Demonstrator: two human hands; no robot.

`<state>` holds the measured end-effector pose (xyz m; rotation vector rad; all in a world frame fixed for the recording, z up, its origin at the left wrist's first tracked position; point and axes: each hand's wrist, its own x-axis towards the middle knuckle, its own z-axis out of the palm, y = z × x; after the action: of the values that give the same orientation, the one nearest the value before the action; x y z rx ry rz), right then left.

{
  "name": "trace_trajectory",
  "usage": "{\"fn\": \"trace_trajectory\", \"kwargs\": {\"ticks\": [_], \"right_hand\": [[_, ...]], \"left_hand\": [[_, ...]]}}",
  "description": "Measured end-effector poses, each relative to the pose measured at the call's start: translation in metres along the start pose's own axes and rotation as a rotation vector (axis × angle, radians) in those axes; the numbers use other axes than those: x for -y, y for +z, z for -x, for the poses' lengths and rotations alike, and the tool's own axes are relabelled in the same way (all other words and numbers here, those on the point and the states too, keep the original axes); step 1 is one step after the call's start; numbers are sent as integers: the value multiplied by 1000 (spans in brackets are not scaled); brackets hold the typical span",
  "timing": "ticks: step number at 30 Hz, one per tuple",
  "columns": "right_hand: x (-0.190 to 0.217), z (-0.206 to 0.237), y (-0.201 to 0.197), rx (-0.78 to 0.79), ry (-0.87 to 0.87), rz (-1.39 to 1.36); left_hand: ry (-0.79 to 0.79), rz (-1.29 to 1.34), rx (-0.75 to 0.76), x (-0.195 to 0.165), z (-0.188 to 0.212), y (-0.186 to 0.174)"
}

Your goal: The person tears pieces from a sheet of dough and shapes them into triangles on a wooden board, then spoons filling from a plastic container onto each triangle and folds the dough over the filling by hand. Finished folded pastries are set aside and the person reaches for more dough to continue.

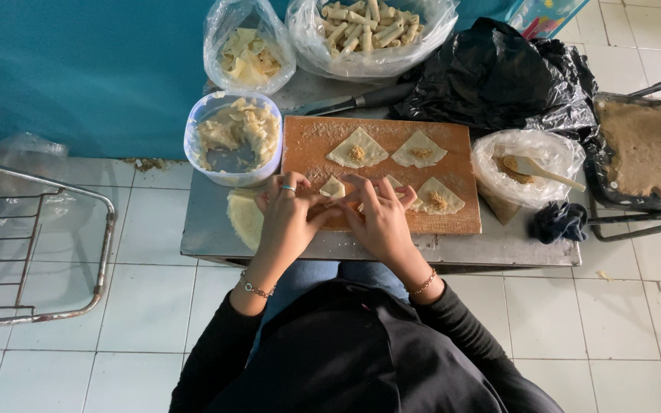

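Two hands work at the near edge of one wooden board (307, 149). The left hand (288, 218) and right hand (382, 222), fingers curled inward, pinch one small pastry wrapper (333, 187) between their fingertips. Beyond them lie three filled wrappers (357, 148). Farther off stand one plastic tub (232, 138) and two clear bags (248, 46).

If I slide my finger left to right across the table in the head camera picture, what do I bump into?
Clear tub of pastry scraps → wooden board → bag with a wooden spoon → dark cloth → tray of brown filling.
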<state>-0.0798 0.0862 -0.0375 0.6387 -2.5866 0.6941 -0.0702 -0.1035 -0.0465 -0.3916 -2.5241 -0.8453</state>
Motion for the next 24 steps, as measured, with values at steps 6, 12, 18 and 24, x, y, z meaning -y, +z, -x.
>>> {"fn": "trace_trajectory", "kwargs": {"ticks": [6, 12, 18, 24], "right_hand": [[2, -9, -4, 43, 69, -46], [6, -24, -6, 109, 51, 11], [10, -26, -7, 107, 45, 36], [2, -19, 0, 51, 27, 6]], "left_hand": [[-10, -82, -22, -3, -1, 5], [-70, -62, -11, -3, -7, 13], [-36, 2, -14, -1, -9, 11], [60, -45, -7, 0, -6, 10]]}}
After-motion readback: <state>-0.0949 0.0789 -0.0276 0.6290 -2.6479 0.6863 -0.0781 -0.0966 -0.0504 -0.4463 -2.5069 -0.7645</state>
